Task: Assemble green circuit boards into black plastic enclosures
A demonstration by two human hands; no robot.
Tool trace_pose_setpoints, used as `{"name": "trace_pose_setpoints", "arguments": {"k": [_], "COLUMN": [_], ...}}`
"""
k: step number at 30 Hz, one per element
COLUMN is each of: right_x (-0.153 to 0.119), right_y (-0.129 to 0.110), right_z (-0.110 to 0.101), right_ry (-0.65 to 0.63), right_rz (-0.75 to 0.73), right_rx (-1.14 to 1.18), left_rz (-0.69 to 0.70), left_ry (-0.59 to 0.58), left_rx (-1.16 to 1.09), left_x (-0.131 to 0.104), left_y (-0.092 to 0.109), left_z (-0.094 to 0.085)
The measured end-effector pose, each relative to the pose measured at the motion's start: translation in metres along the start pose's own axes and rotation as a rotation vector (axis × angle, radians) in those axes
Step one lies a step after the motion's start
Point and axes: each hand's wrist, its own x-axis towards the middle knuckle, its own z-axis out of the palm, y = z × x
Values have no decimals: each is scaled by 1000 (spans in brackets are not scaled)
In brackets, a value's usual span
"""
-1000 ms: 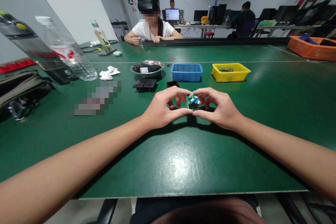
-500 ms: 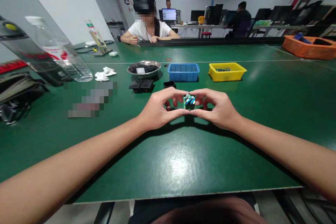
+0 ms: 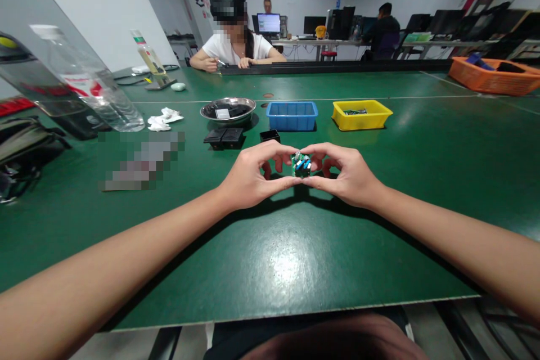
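Note:
Between my two hands is a small green circuit board (image 3: 301,165) with blue and black components on its face. My left hand (image 3: 255,175) pinches its left side, thumb below and index finger on top. From the other side my right hand (image 3: 346,176) grips it the same way, and the thumb tips nearly meet under it. The board is held up over the green table (image 3: 261,270). Just beyond my left hand sit a small black open box (image 3: 270,135) and black plastic housings (image 3: 223,138).
Behind these stand a metal bowl (image 3: 228,118) with dark parts, a blue bin (image 3: 292,117) and a yellow bin (image 3: 361,116) holding small metal pieces. Bottles (image 3: 90,90) and crumpled tissue (image 3: 164,119) lie left; an orange basket (image 3: 491,79) is far right. A person (image 3: 236,45) works opposite.
The whole view has shifted slightly, so things on the table appear a little further left. Both hands keep their hold on the circuit board, which seems barely turned.

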Motion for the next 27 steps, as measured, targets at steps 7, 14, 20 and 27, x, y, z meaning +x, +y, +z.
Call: {"name": "trace_pose_setpoints", "arguments": {"k": [7,14,20,27], "right_x": [0,1,1,0], "right_y": [-1,-2,-4,-3], "right_z": [-1,-2,-2,-4], "right_ry": [-16,-24,-38,-22], "right_rz": [22,10,27,32], "right_rx": [-1,-3,5,5], "left_rz": [-6,1,28,76], "left_ry": [-11,-20,-18,-41], "left_rx": [11,34,45,92], "left_x": [0,1,1,1], "left_y": [0,1,0,-3], "left_z": [0,-1,-1,-2]}}
